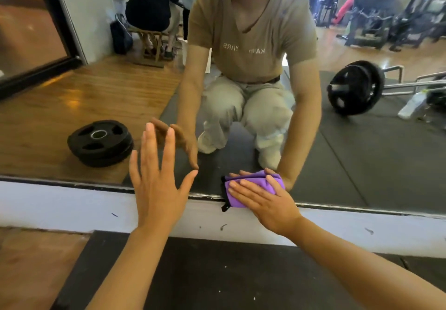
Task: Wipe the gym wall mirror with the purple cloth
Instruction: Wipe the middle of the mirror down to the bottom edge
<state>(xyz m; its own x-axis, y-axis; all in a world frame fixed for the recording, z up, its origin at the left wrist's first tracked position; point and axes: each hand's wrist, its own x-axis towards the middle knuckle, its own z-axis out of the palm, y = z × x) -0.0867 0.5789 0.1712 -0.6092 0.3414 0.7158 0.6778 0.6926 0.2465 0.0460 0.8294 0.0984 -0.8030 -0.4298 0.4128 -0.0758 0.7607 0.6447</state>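
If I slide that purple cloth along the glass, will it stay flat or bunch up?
The purple cloth is probably soft and floppy: it already lies folded and creased under the flat right hand. It may bunch at the mirror bottom edge, which it overlaps. It looks light, so steady palm pressure should carry it along.

floor: black rubber mat (217,273) beside wood boards (36,261) | wall: white strip (72,203), scuffed | light: bright, even
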